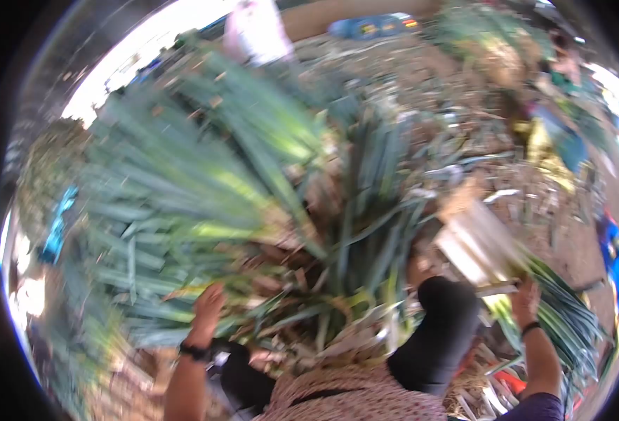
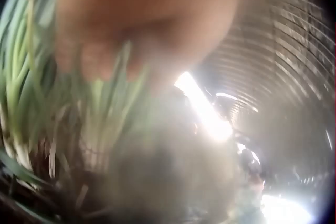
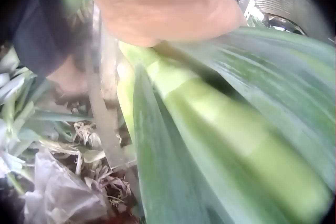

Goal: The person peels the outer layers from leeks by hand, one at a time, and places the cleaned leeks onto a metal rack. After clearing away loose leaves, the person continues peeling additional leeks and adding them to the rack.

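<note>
In the head view, my right hand (image 1: 527, 298) grips a bundle of leeks (image 1: 481, 242) at the right, where the white stems meet the green leaves. Its root ends point up and left, and the leaves fan down to the right. The right wrist view has thick leek stalks (image 3: 210, 108) spreading just below that hand. A flat grey strip (image 3: 105, 124), like a blade, runs alongside them. My left hand (image 1: 210, 305) is raised near the leek leaves at lower left, its fingers loosely bent and blurred. In the left wrist view it overlaps upright green leaves (image 2: 107, 95).
A big pile of leeks (image 1: 204, 161) fans out ahead and to the left. Leaf scraps (image 1: 457, 133) litter the ground. Blue bottles (image 1: 373, 27) and a pale pink bag (image 1: 257, 31) stand at the back. A yellow and blue bag (image 1: 551, 144) lies at right.
</note>
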Available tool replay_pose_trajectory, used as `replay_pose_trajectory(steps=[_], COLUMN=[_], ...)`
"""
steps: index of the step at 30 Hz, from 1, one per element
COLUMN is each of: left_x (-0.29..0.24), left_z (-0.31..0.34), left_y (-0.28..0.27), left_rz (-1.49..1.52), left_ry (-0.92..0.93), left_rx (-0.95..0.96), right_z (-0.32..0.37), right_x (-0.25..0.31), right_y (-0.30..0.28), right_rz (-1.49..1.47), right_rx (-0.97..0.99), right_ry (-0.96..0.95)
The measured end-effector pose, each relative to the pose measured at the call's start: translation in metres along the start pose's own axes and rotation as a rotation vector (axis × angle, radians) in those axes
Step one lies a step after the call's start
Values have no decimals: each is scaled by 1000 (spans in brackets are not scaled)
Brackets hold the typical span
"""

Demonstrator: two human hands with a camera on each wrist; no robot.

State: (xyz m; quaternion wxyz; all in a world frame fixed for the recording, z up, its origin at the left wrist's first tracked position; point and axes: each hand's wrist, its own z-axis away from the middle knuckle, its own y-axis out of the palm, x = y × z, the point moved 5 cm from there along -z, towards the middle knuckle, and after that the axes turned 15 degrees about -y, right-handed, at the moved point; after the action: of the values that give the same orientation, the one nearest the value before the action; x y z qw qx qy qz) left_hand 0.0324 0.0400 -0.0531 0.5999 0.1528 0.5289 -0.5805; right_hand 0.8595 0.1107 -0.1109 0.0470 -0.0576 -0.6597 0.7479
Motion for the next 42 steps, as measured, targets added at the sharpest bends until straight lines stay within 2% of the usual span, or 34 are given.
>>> replay_pose_trajectory(steps=[1, 2, 4, 7, 8, 9, 10, 11, 13, 15, 16, 17, 18, 19, 20, 21, 22, 23, 26, 27, 28, 29, 31, 32, 33, 34, 36, 37, 39, 40, 41, 42], left_x=[18, 34, 78, 159, 181, 200, 218, 234, 259, 282, 325, 365, 318, 286, 304, 326, 336, 340, 334, 324, 312, 318, 248, 213, 183, 153, 107, 90, 50, 39, 23, 2], left_z=[1, 2, 1, -1, -3, -3, -3, -4, -9, -15, -29, -42, -33, -29, -38, -46, -47, -51, -56, -59, -61, -73, -65, -54, -41, -25, 4, 19, 48, 50, 54, 62], left_y=[0, -2, 2, 7, 18, 28, 38, 47, 66, 84, 99, 112, 103, 98, 104, 110, 116, 121, 122, 122, 121, 121, 113, 112, 113, 114, 118, 120, 112, 111, 106, 93], left_rz=[126, 158, 469, -722, -858, -873, -874, -854, -787, -653, -494, -334, -478, -623, -450, 17, 933, 1471, 1454, 1501, 1550, 1246, 1501, 1583, 1593, 1588, 1521, 1484, 1370, 1411, 1318, 1221], left_ry=[-235, -291, -402, -284, -282, -326, -368, -408, -463, -526, -603, -674, -617, -556, -635, -822, -1026, -1156, -1102, -1006, -910, -667, -624, -635, -626, -610, -527, -490, -244, -81, -55, -28], left_rx=[-95, -139, -281, -270, -254, -214, -175, -137, -70, -44, -66, -99, -95, -90, -68, -64, -187, -332, -356, -330, -300, -375, -345, -315, -297, -278, -240, -221, -157, -82, 9, 96], right_z=[0, -1, -2, -13, -14, -15, -24, -30, -31, -37, -12, -5, -2, 1, 4, 3, -1, -4, -20, -32, -34, -36, -60, -37, 6, 14, 70, 88, 117, 122, 126, 124], right_x=[9, -1, 1, -15, -13, -11, -26, -41, -52, -96, -32, -19, -26, -25, -26, -28, -21, -15, 16, 31, 87, 140, 181, 271, 362, 404, 500, 532, 571, 578, 581, 581], right_y=[-1, 15, 18, 21, 12, 3, 10, 10, -3, 10, -40, -53, -58, -65, -72, -80, -89, -96, -108, -111, -121, -131, -94, -106, -137, -124, -136, -133, -113, -95, -75, -61], right_rz=[52, 160, 204, 177, 99, 21, 73, -24, -96, -468, -335, -399, -322, -317, -310, -305, -301, -302, -349, -373, -423, -478, -724, -758, -650, -649, -333, -424, -238, -297, -356, -560], right_rx=[58, -28, -85, 10, -3, -15, -24, -103, -171, -226, -203, -154, -159, -144, -158, -169, -178, -187, -225, -239, -244, -252, -236, -176, -147, -76, -172, -51, 44, 56, 67, 138], right_ry=[26, 5, -46, 49, 60, 74, -31, -136, -221, -176, -179, -162, -275, -262, -284, -306, -299, -290, -311, -326, -358, -391, -717, -847, -920, -1072, -1466, -1479, -1451, -1449, -1448, -1388])
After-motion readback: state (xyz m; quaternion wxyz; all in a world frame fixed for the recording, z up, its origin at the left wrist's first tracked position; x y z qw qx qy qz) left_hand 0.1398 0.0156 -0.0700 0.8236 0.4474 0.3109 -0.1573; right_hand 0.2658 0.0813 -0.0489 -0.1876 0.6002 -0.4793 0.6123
